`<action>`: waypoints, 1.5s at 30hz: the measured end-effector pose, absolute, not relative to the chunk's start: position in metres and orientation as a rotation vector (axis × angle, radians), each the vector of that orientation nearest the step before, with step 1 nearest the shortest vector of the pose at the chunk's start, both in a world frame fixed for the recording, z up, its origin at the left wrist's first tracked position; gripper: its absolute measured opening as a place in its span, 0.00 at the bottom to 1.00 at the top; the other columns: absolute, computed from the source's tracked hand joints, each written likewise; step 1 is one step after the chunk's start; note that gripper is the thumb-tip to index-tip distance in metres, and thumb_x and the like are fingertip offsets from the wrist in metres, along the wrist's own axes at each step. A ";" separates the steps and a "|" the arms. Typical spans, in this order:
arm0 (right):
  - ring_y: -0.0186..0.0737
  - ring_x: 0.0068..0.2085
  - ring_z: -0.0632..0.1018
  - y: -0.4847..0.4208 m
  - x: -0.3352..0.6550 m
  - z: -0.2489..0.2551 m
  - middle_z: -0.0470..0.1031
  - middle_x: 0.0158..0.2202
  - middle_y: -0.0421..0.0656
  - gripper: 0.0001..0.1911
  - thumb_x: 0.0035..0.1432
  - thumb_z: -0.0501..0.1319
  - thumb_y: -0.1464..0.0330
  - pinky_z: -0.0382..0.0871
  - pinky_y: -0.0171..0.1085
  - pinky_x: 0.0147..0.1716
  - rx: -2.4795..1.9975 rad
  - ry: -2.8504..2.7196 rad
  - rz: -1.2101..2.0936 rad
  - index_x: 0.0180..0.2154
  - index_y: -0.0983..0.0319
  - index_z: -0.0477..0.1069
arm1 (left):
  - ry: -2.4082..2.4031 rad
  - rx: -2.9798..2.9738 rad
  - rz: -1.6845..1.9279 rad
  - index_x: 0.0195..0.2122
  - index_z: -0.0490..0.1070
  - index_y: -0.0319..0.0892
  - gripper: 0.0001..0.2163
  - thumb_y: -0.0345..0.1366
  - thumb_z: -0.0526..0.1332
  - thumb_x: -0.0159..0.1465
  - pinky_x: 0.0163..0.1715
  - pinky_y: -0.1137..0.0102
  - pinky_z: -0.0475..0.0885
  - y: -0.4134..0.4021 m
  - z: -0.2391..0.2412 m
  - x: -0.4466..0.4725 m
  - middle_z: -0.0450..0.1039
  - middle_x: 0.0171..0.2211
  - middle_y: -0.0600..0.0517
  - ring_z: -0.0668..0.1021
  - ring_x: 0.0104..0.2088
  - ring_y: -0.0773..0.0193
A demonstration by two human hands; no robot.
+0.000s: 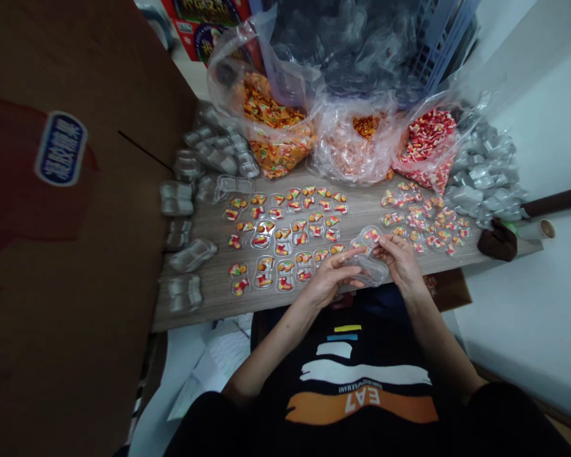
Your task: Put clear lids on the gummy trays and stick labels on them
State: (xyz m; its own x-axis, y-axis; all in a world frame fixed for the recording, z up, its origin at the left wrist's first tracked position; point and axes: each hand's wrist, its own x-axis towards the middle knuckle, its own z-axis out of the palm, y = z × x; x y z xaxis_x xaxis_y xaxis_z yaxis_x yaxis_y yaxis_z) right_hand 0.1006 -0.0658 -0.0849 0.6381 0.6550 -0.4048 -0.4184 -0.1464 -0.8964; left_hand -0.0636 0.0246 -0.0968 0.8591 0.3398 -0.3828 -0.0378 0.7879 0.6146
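Observation:
Between my two hands, above the table's front edge, is a clear plastic clamshell pack [372, 271] with its lid hinged open. Small red and yellow pieces sit in its far half. My left hand [333, 274] pinches the pack's left side, fingers stretched along it. With thumb and fingertips my right hand [396, 255] grips the far right edge. Left of my hands, rows of small clear trays [285, 274] each hold a pizza-like piece and a red sock-like piece. To the right lies a cluster of filled packs [416, 218].
At the back stand plastic bags of orange pieces [276, 143] and red-and-white pieces [428, 143], before a purple crate [438, 51]. Empty clear packs are piled left [219, 149] and right [483, 171]. A large brown carton [76, 285] walls the left side. A dark cloth [497, 241] lies right.

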 end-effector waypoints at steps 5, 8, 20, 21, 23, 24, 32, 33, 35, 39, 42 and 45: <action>0.33 0.27 0.75 -0.064 0.094 -0.079 0.76 0.25 0.36 0.18 0.42 0.77 0.56 0.70 0.33 0.29 -1.435 -0.217 1.057 0.28 0.58 0.74 | 0.493 0.695 0.219 0.56 0.77 0.42 0.27 0.34 0.73 0.53 0.31 0.72 0.79 0.023 -0.097 -0.064 0.81 0.46 0.44 0.84 0.39 0.55; 0.32 0.25 0.73 -0.064 0.093 -0.081 0.75 0.23 0.35 0.19 0.39 0.78 0.58 0.68 0.33 0.28 -1.427 -0.189 1.106 0.27 0.59 0.74 | 0.490 0.684 0.201 0.56 0.77 0.42 0.27 0.34 0.73 0.53 0.31 0.73 0.78 0.021 -0.097 -0.064 0.82 0.46 0.44 0.84 0.38 0.57; 0.34 0.28 0.76 -0.067 0.108 -0.090 0.78 0.27 0.37 0.15 0.40 0.77 0.60 0.73 0.35 0.32 -1.389 -0.193 1.083 0.28 0.58 0.76 | 0.498 0.598 0.230 0.52 0.79 0.41 0.23 0.32 0.73 0.53 0.31 0.71 0.80 0.025 -0.093 -0.065 0.77 0.54 0.42 0.83 0.37 0.60; 0.35 0.29 0.77 -0.069 0.115 -0.091 0.79 0.29 0.38 0.16 0.41 0.77 0.59 0.74 0.37 0.34 -1.396 -0.188 1.081 0.30 0.58 0.76 | 0.507 0.606 0.239 0.52 0.79 0.41 0.23 0.32 0.73 0.53 0.31 0.71 0.80 0.026 -0.094 -0.067 0.76 0.55 0.42 0.83 0.38 0.60; 0.36 0.30 0.77 -0.071 0.134 -0.092 0.78 0.30 0.38 0.18 0.41 0.76 0.58 0.75 0.37 0.33 -1.465 -0.194 1.043 0.31 0.58 0.76 | 0.532 0.617 0.257 0.52 0.79 0.41 0.23 0.33 0.73 0.54 0.31 0.71 0.80 0.027 -0.095 -0.072 0.75 0.56 0.42 0.83 0.39 0.60; 0.36 0.29 0.76 -0.072 0.145 -0.093 0.77 0.29 0.38 0.18 0.41 0.76 0.57 0.74 0.37 0.32 -1.523 -0.220 1.004 0.31 0.58 0.75 | 0.543 0.619 0.260 0.52 0.79 0.41 0.23 0.33 0.73 0.54 0.31 0.71 0.80 0.028 -0.096 -0.074 0.75 0.56 0.42 0.83 0.40 0.59; 0.37 0.23 0.70 -0.061 0.215 -0.112 0.69 0.20 0.35 0.14 0.40 0.69 0.60 0.63 0.36 0.24 -1.942 -0.473 0.639 0.30 0.58 0.72 | 0.560 0.626 0.255 0.50 0.79 0.42 0.21 0.33 0.72 0.55 0.31 0.72 0.81 0.025 -0.095 -0.083 0.71 0.61 0.43 0.83 0.42 0.58; 0.37 0.23 0.70 -0.059 0.219 -0.115 0.68 0.20 0.35 0.13 0.39 0.69 0.61 0.63 0.36 0.25 -1.968 -0.467 0.595 0.29 0.58 0.71 | 0.559 0.621 0.250 0.51 0.79 0.42 0.21 0.33 0.72 0.55 0.31 0.72 0.81 0.024 -0.095 -0.083 0.71 0.61 0.43 0.83 0.42 0.58; 0.38 0.24 0.69 -0.056 0.223 -0.120 0.67 0.19 0.36 0.11 0.39 0.68 0.64 0.62 0.37 0.26 -1.996 -0.464 0.525 0.26 0.58 0.70 | 0.564 0.608 0.243 0.51 0.79 0.42 0.21 0.33 0.72 0.55 0.31 0.72 0.81 0.023 -0.094 -0.083 0.70 0.62 0.43 0.83 0.42 0.57; 0.38 0.26 0.69 -0.052 0.221 -0.125 0.69 0.21 0.37 0.10 0.38 0.68 0.64 0.62 0.37 0.27 -1.980 -0.476 0.462 0.24 0.58 0.70 | 0.588 0.598 0.230 0.51 0.78 0.41 0.21 0.32 0.72 0.54 0.30 0.72 0.81 0.024 -0.094 -0.084 0.70 0.62 0.42 0.83 0.42 0.57; 0.38 0.26 0.70 -0.053 0.215 -0.124 0.71 0.22 0.38 0.12 0.39 0.68 0.60 0.63 0.37 0.28 -1.917 -0.483 0.490 0.26 0.58 0.71 | 0.591 0.600 0.231 0.50 0.78 0.41 0.21 0.33 0.73 0.54 0.30 0.73 0.80 0.024 -0.095 -0.085 0.70 0.62 0.42 0.83 0.42 0.57; 0.37 0.26 0.71 -0.056 0.209 -0.123 0.74 0.24 0.38 0.15 0.38 0.69 0.57 0.65 0.37 0.28 -1.855 -0.483 0.537 0.28 0.58 0.73 | 0.583 0.597 0.229 0.49 0.79 0.41 0.20 0.33 0.73 0.54 0.30 0.73 0.80 0.022 -0.097 -0.084 0.72 0.60 0.42 0.83 0.41 0.58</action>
